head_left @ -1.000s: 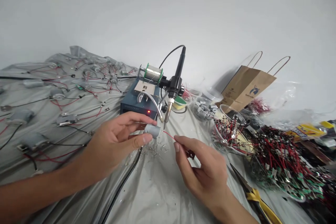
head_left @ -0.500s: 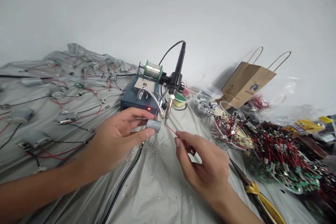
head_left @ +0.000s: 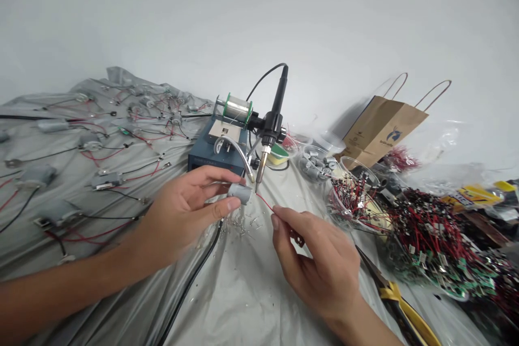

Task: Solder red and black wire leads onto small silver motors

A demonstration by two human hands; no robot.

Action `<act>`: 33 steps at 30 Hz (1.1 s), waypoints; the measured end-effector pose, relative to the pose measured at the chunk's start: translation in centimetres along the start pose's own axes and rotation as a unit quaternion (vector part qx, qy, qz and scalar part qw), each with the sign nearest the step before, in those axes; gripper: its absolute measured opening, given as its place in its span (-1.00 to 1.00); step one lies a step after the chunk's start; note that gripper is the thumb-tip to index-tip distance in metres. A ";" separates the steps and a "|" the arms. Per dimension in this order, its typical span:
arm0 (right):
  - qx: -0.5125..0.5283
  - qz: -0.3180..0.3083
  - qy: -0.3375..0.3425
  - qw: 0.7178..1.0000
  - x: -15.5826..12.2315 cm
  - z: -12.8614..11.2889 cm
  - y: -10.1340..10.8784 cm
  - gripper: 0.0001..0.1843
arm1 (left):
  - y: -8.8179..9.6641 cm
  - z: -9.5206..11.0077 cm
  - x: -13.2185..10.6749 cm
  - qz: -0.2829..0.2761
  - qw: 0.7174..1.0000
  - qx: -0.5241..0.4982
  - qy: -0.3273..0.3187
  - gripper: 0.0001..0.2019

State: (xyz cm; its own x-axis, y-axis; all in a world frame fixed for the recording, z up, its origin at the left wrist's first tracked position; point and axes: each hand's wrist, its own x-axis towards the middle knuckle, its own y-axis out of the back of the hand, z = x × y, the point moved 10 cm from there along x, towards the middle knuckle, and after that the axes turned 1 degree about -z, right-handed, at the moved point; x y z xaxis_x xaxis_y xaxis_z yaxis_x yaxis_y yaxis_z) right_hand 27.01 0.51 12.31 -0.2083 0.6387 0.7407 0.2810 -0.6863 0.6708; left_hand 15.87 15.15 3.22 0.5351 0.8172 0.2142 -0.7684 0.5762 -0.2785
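Plastic sheet [head_left: 227, 292]: left grip [head_left: 182, 216] closed round motor [head_left: 239, 193], right grip [head_left: 316, 265] pinching red wire [head_left: 265, 203].

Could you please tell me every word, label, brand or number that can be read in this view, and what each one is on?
Nothing here can be read with certainty.
brown paper bag: a dark blue logo with small print beneath it, too small to read.
yellow packet: printed lettering, too blurred to read.
blue soldering station: no legible marking on its front, only a red light.
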 end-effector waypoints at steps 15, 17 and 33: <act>-0.002 0.002 0.027 1.000 0.0 -1.0 -0.1 -0.78 | -0.3 0.3 0.3 -0.010 1.000 0.023 -0.003 -0.75; -0.004 0.003 0.030 1.000 0.0 -1.1 -0.1 -0.79 | -0.3 0.4 0.3 -0.011 1.000 0.021 -0.005 -0.76; -0.023 0.005 0.040 0.999 0.0 -1.2 0.1 -0.78 | 0.1 0.5 0.3 0.011 0.999 0.047 -0.008 -0.74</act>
State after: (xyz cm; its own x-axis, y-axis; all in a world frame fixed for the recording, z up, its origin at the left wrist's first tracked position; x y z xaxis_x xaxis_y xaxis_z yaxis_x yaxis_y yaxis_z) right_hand 25.94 0.05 12.39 -0.2809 0.6031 0.7465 0.2410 -0.7086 0.6632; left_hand 15.82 15.43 3.73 0.5117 0.8292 0.2248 -0.8102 0.5528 -0.1949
